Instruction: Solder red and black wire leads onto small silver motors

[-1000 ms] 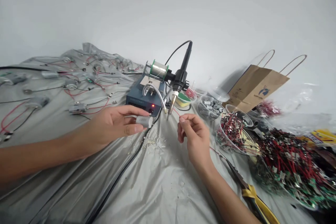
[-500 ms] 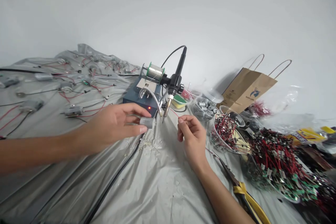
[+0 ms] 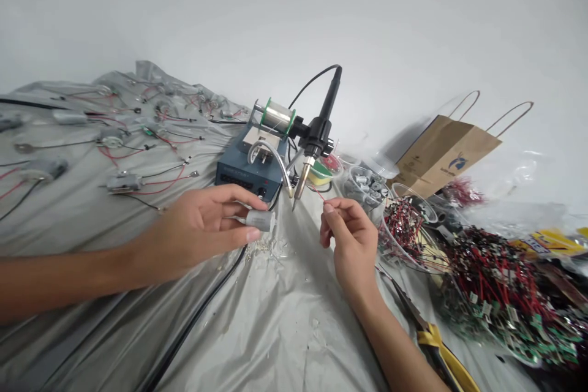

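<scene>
My left hand [image 3: 202, 226] grips a small silver cylindrical motor [image 3: 260, 220] between thumb and fingers, its end pointing right. My right hand [image 3: 351, 239] pinches a thin red wire [image 3: 318, 193] whose free end reaches up toward the tip of the soldering iron [image 3: 312, 150]. The iron hangs tip-down on a holder fixed to a blue soldering station [image 3: 248, 174] with a solder spool [image 3: 278, 116] on top. Both hands hover just in front of the iron tip, a short gap between them.
Finished motors with red and black wires [image 3: 124, 180] lie across the grey sheet at left. Clear tubs of motors [image 3: 367, 187] and wire pieces [image 3: 404, 226] stand at right, beside a heap of wired boards [image 3: 500, 288], a brown paper bag [image 3: 448, 153] and yellow-handled pliers [image 3: 436, 343]. A black cable [image 3: 202, 312] runs toward me.
Both hands stay near the iron tip with the motor and wire still held; they have shifted slightly to the right in view as the camera moved.
</scene>
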`<control>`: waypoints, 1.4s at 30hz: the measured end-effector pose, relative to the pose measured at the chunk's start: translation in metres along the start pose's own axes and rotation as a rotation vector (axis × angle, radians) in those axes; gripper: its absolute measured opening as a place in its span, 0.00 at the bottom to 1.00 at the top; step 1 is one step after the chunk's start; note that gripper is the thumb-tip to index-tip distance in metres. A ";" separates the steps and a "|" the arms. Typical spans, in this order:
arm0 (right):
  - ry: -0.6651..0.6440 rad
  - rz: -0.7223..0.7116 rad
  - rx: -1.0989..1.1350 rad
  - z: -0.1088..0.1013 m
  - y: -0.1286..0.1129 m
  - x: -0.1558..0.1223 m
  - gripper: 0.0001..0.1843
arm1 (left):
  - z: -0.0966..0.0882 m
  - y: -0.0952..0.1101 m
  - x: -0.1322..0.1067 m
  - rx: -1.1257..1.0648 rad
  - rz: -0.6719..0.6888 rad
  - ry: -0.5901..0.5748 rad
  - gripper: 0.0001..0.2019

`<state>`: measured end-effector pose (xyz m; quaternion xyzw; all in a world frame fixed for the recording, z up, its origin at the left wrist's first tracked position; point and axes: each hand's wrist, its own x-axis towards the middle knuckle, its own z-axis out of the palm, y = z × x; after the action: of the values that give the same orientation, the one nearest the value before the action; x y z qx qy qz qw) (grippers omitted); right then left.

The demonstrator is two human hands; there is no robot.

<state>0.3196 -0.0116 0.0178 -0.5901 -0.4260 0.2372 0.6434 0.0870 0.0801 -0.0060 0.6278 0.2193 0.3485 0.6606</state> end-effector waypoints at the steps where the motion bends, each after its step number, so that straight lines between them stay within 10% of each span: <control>1: -0.004 0.003 0.000 0.000 0.000 0.000 0.10 | -0.001 0.000 0.000 0.005 0.009 0.007 0.14; 42: -0.032 0.008 -0.013 0.004 -0.005 -0.006 0.11 | 0.000 0.002 0.000 0.021 0.041 0.036 0.14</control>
<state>0.3122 -0.0155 0.0207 -0.5921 -0.4354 0.2465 0.6317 0.0868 0.0805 -0.0041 0.6327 0.2220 0.3707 0.6426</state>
